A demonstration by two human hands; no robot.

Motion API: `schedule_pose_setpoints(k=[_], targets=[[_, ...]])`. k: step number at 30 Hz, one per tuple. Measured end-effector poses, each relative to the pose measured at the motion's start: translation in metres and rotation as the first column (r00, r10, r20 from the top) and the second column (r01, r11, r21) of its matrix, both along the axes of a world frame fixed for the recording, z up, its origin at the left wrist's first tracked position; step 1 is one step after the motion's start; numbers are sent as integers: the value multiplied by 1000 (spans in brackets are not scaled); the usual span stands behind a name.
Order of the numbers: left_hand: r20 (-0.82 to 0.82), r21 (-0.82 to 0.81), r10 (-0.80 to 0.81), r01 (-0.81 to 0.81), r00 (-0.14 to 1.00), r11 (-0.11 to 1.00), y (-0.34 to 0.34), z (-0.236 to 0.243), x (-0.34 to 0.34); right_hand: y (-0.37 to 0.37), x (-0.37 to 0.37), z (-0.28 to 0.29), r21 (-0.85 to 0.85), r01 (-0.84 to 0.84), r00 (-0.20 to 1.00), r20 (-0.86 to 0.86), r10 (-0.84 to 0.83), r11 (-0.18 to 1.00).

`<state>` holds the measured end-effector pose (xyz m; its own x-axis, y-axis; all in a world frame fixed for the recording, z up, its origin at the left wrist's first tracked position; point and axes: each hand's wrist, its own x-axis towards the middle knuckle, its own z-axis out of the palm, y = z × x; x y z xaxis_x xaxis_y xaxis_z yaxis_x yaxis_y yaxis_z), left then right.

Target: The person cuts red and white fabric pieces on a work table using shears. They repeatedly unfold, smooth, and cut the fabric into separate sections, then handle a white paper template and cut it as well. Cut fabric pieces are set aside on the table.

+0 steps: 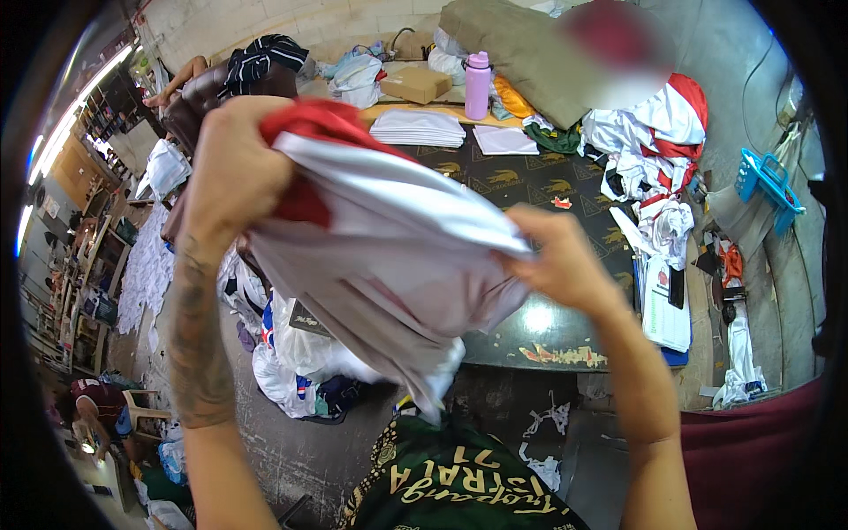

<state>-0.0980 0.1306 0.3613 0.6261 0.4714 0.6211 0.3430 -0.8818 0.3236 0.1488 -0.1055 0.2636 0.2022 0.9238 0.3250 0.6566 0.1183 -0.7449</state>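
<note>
A white and red garment (389, 247) is held up in front of me, bunched and hanging down toward my lap. My left hand (231, 172) grips its upper left part, where the red cloth shows. My right hand (556, 256) grips its right edge, lower than the left hand. Behind the garment lies a dark table (521, 190) with a printed pattern.
A folded stack of white cloth (417, 128), a pink bottle (478, 86) and a cardboard box (415, 84) stand at the table's far end. A heap of white and red garments (654, 150) lies on the right. Bags of clothes (291, 362) sit on the floor at left. A blue basket (768, 181) hangs far right.
</note>
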Motion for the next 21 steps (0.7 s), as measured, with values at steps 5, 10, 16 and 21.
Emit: schedule_pose_setpoints(k=[5,10,16,21], targets=[[-127,94,115,-104,985,990,93,-11,-4,-74,82,58,166,289,775,537,-333,943],[-396,145,214,-170,893,975,239,-46,43,-51,207,56,-62,577,519,798,-307,815],[539,188,374,-540,755,820,286,-14,33,-72,292,128,702,650,142,263,-954,290],[57,640,374,-322,926,698,166,-199,-97,-172,182,-14,450,431,298,747,-594,782]])
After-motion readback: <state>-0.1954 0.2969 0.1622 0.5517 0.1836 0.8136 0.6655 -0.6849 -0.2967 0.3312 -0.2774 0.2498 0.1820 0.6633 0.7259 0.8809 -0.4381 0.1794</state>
